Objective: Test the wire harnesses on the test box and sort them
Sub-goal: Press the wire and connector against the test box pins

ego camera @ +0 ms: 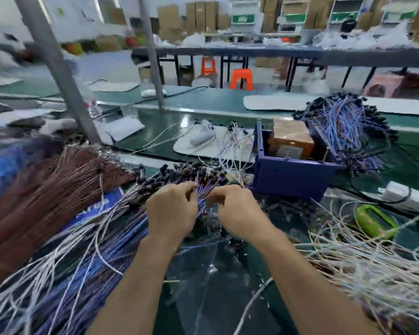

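A pile of blue and white wire harnesses [87, 257] with black connectors spreads across the bench in front of me. My left hand [171, 211] and my right hand [237, 211] sit side by side at the middle of it, fingers curled, each pinching a few blue wires [202, 198] between them. The blue test box [290, 175] stands just right of my hands, with an orange-brown unit [290, 141] inside. A second heap of blue harnesses [346, 131] lies on and behind the box at the right.
A bundle of brown wires [46, 189] lies at the left, pale wires [363, 262] at the right. A green tool [375, 221] and a white power strip [406, 194] sit right of the box. A grey post [58, 68] rises at the left.
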